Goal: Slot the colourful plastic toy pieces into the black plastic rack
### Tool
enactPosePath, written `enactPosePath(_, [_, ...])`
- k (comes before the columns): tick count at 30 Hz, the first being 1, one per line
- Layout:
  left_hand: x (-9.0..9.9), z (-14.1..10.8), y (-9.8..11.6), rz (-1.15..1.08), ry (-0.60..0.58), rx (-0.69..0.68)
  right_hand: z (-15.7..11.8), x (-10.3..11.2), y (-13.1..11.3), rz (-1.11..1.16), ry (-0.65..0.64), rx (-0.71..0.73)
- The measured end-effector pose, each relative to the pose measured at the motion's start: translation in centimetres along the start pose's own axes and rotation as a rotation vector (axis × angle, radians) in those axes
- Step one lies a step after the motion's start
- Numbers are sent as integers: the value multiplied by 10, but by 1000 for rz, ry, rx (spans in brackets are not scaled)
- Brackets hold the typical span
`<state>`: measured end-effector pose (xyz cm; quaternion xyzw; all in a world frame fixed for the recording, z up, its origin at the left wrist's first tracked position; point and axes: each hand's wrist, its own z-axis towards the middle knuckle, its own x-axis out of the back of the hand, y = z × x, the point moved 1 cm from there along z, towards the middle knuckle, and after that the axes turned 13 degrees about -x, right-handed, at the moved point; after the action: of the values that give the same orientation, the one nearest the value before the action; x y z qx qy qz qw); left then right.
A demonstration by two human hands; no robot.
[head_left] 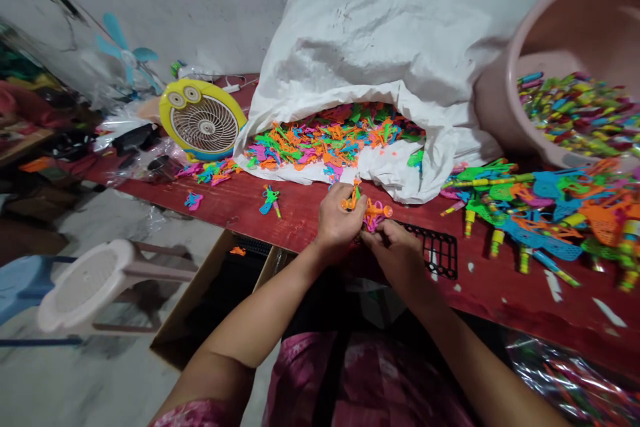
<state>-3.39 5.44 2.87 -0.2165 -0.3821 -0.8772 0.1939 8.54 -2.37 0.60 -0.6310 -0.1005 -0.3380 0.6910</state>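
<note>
At frame centre, orange-and-magenta plastic pieces [376, 211] are grasped by the left hand [334, 221] and pinched by the right hand [401, 255]. Thin parts could be dropped onto the red tabletop [233, 203] if either hold is loosened. Beyond, lacy multicoloured shapes [310, 140] are contained in a crumpled white sack [390, 33].

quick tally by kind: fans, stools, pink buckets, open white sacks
Fans: 2, a yellow fan and a blue-bladed fan
Stools: 2, a pale stool and a blue stool
Pink bucket: 1
Open white sack: 1
Total: 6
</note>
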Motion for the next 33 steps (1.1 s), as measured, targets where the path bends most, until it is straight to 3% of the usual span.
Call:
enactPosePath(11, [0, 0, 1, -11, -8, 29, -4, -10, 3, -33, 23, 100])
enactPosePath(20, [6, 0, 6, -66, -23, -6, 1, -10, 1, -121, -38, 155])
enactPosePath(25, [14, 2, 8, -57, -110, -36, -2, -19, 3, -242, 3, 208])
enactPosePath(31, [34, 7, 2, -30, -362, -120, -6, -21, -2, -405, 34, 223])
enactPosePath(33, [37, 7, 4, 22, -375, -113, -7, -23, -3, -408, 54, 228])
